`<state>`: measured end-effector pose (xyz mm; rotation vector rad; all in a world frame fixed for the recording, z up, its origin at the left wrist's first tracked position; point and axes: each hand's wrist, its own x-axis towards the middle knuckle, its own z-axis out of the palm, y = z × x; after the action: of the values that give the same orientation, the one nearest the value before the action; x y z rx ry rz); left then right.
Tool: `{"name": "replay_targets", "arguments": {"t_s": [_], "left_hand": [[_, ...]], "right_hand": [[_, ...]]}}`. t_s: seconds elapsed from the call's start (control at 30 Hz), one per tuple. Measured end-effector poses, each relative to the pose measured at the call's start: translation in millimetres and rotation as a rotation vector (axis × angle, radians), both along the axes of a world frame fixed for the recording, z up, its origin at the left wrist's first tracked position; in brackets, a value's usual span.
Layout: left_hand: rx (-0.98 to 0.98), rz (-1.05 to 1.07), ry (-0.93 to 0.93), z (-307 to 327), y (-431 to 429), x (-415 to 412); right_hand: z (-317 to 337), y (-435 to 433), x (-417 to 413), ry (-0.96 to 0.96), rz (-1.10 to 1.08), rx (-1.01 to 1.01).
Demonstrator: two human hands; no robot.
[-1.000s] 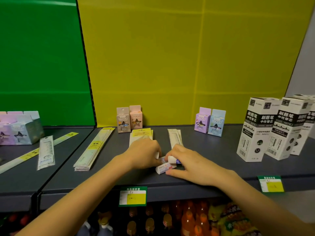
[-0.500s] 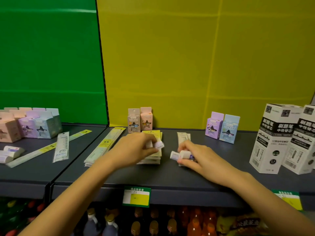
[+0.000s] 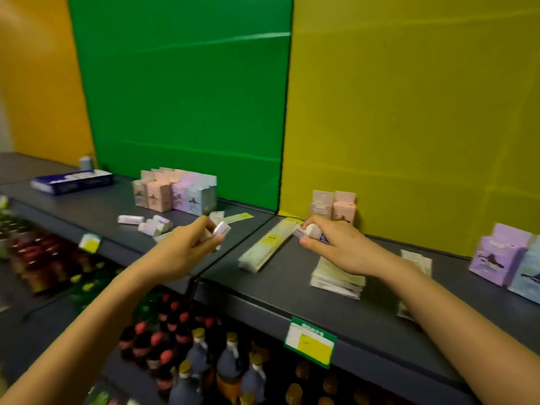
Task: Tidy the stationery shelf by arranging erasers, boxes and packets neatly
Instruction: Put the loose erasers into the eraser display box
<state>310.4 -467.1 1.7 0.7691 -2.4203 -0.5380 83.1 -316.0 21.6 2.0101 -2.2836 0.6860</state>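
Head view shows a small sleeved eraser pinched in the curled fingertips of the left hand, lifted just above the grey shelf near the seam between its two boards. A second eraser is gripped between thumb and bent fingers of the right hand, close in front of two upright small cartons. Both erasers look light and firm. The paper sleeve may slip, so a hold across the long sides, over the sleeve, seems safest. A loose cluster of erasers lies further left, before a row of pastel cartons, likely where these belong. Long flat packets lie between the hands, a stack of packets lies under the right wrist, and bottles stand below
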Motion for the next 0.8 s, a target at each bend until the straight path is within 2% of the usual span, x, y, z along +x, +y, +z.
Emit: {"name": "replay_targets", "arguments": {"t_s": [0.13, 0.33, 0.6, 0.8], "left_hand": [[0.141, 0.159, 0.085, -11, -23, 59], [0.237, 0.344, 0.159, -25, -56, 143], [0.186, 0.510, 0.292, -29, -106, 238], [0.179, 0.556, 0.249, -14, -181, 315]], "right_hand": [[3, -48, 33, -0.021, 0.130, 0.061], [-1, -117, 87, 0.004, 0.273, 0.129], [-2, -221, 173, -0.061, 0.409, 0.188], [-2, -309, 244, -0.047, 0.436, 0.188]]}}
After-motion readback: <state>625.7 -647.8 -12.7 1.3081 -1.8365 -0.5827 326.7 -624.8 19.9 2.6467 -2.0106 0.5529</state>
